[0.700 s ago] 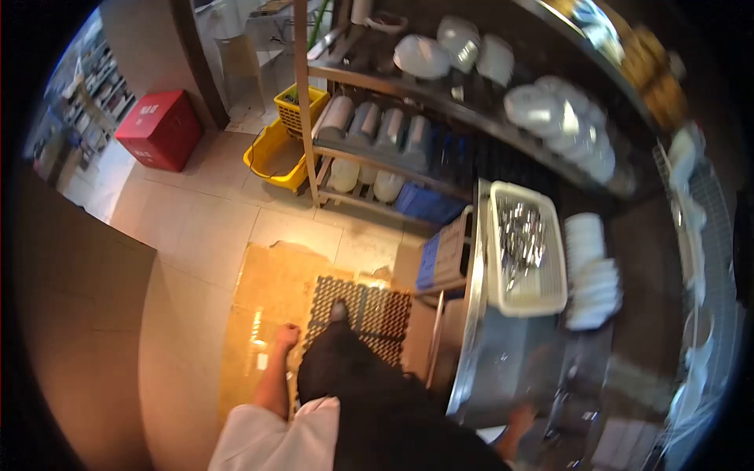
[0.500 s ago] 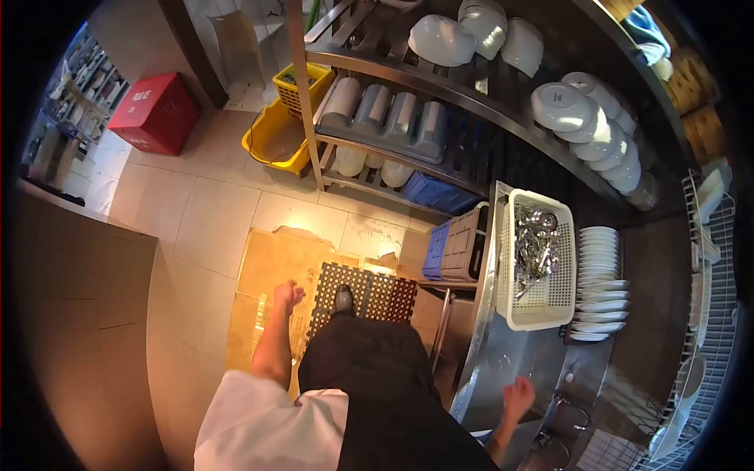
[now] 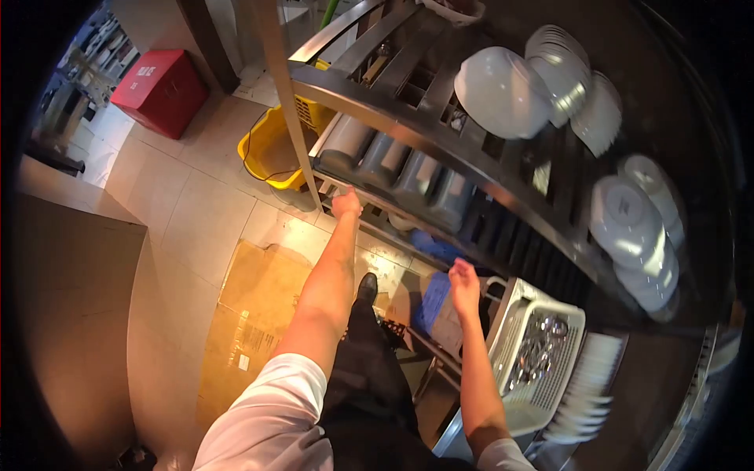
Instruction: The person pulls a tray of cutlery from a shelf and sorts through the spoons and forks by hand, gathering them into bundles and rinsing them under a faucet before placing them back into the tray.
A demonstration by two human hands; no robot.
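Note:
My left hand (image 3: 346, 202) is stretched forward with its fingers curled in, at the front edge of the middle shelf, below a row of grey cylindrical containers (image 3: 385, 162). Nothing shows in it, and I cannot tell whether it touches the shelf edge. My right hand (image 3: 464, 284) is raised with its fingers loosely bent and holds nothing. It hovers over the blue crate (image 3: 431, 302), left of the white basket (image 3: 542, 359) of metal cutlery.
White bowls (image 3: 503, 93) and stacked white dishes (image 3: 628, 224) sit on the upper metal rack. White plates (image 3: 583, 392) stand beside the basket. A yellow bucket (image 3: 271, 149), a red box (image 3: 161, 93) and flattened cardboard (image 3: 255, 306) are on the floor.
Both hands have moved forward, the left one to the shelf edge and the right one up from beside the sink. The view has shifted closer to the rack.

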